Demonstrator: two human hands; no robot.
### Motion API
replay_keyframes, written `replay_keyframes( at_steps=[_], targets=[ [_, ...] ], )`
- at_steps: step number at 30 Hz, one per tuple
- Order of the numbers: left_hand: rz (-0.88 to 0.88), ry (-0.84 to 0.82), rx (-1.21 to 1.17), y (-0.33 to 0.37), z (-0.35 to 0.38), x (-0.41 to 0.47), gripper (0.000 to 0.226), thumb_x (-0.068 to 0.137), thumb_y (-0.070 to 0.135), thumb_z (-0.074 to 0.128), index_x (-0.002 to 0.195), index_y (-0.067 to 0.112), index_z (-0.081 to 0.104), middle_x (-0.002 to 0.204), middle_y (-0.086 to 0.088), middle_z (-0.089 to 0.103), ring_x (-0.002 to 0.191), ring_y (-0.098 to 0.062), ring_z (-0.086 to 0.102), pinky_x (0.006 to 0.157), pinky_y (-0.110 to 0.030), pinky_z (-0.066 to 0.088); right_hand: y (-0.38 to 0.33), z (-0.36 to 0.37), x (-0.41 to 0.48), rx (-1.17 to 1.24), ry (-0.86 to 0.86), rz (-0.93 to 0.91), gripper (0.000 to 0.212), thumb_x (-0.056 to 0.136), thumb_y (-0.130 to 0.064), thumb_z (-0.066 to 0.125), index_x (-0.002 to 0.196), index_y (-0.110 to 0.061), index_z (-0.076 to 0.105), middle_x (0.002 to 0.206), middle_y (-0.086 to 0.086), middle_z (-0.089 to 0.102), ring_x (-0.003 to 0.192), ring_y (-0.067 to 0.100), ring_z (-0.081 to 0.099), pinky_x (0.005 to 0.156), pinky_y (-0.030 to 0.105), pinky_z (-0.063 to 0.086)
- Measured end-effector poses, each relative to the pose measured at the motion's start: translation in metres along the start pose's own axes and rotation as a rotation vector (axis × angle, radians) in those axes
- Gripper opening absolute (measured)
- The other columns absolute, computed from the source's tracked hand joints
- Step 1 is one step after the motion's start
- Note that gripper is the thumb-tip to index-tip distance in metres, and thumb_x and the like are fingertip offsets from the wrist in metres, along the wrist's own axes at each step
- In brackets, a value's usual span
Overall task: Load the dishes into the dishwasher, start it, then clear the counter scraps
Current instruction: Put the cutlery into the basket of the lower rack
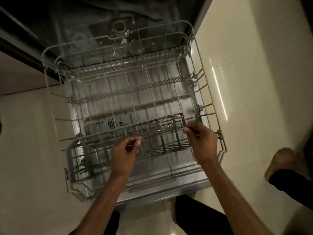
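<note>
**Cutlery held over the basket at the front of the rack**

Nearest, both forearms reach down past the front edge of the lowered door (186,186). The left hand (125,148) pinches a thin utensil (130,144) between thumb and fingertips; it is too blurred to tell which kind. The right hand (202,141) is curled round the handle of what looks like a fork (169,129), whose metal end lies sideways over the cutlery basket (76,158).

Gripping each piece by its handle end probably lets it drop into a cell without the fingers catching the wire dividers. The basket sits along the front of the pulled-out rack (221,138), so the reach is short.

Beyond it, the rows of upright prongs leave open room in the middle and at the back for plates. The rack's raised rim is the edge to clear on either side.

Farther off is the dark tub (101,17). Pale floor (254,82) lies to the right, with a bare foot (284,160) near the door's corner.
</note>
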State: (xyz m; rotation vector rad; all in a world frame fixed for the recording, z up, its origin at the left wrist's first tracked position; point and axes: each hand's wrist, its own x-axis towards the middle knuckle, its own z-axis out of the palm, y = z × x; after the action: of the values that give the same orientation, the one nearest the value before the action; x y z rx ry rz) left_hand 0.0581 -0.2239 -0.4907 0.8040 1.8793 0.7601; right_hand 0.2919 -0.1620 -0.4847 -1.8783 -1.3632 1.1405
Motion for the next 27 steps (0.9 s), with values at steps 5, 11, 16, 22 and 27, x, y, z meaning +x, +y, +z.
replay_keyframes(
  at_steps=[5, 11, 16, 22, 27],
  targets=[
    [0.084, -0.082, 0.101, -0.004, 0.009, 0.030, 0.012, 0.090, 0.011, 0.069, 0.097, 0.019, 0.074, 0.093, 0.013, 0.073, 0.084, 0.005, 0.067, 0.073, -0.015, 0.053, 0.023, -0.001, 0.011, -0.035, -0.061, 0.040, 0.010, 0.086, -0.024, 0.074, 0.093, -0.017, 0.074, 0.076, -0.009, 0.071, 0.069, 0.005, 0.067, 0.068, 0.030, 0.057],
    [0.207, -0.077, 0.321, -0.004, 0.009, 0.029, 0.011, 0.092, 0.022, 0.067, 0.101, 0.027, 0.072, 0.093, 0.024, 0.067, 0.081, 0.003, 0.066, 0.065, -0.025, 0.058, 0.028, 0.003, 0.018, -0.151, -0.088, 0.014, 0.011, 0.088, -0.024, 0.073, 0.095, -0.015, 0.074, 0.076, -0.013, 0.069, 0.071, -0.001, 0.065, 0.065, 0.014, 0.052],
    [0.392, -0.057, 0.746, -0.004, -0.002, 0.032, 0.026, 0.098, 0.042, 0.051, 0.109, 0.029, 0.072, 0.073, 0.008, 0.073, 0.060, -0.011, 0.067, 0.058, -0.026, 0.055, 0.030, 0.003, 0.019, -0.309, -0.111, -0.163, 0.012, 0.091, -0.027, 0.069, 0.097, -0.018, 0.073, 0.085, -0.009, 0.068, 0.076, 0.003, 0.062, 0.065, 0.020, 0.053],
    [0.460, -0.075, 0.875, -0.008, -0.009, 0.033, 0.025, 0.095, 0.042, 0.055, 0.107, 0.032, 0.075, 0.055, 0.004, 0.065, 0.045, -0.016, 0.061, 0.050, -0.033, 0.056, 0.030, 0.009, 0.017, -0.521, -0.139, -0.261, 0.019, 0.093, -0.026, 0.066, 0.108, -0.018, 0.074, 0.091, -0.001, 0.065, 0.078, 0.015, 0.061, 0.058, 0.028, 0.050],
    [0.523, -0.068, 0.886, -0.009, -0.008, 0.033, 0.021, 0.092, 0.033, 0.067, 0.110, 0.027, 0.075, 0.054, 0.001, 0.065, 0.039, -0.017, 0.058, 0.044, -0.033, 0.055, 0.027, 0.008, 0.016, -0.592, -0.153, -0.237, 0.022, 0.091, -0.026, 0.069, 0.112, -0.020, 0.071, 0.100, 0.000, 0.068, 0.077, 0.016, 0.064, 0.058, 0.029, 0.053]
  ],
)
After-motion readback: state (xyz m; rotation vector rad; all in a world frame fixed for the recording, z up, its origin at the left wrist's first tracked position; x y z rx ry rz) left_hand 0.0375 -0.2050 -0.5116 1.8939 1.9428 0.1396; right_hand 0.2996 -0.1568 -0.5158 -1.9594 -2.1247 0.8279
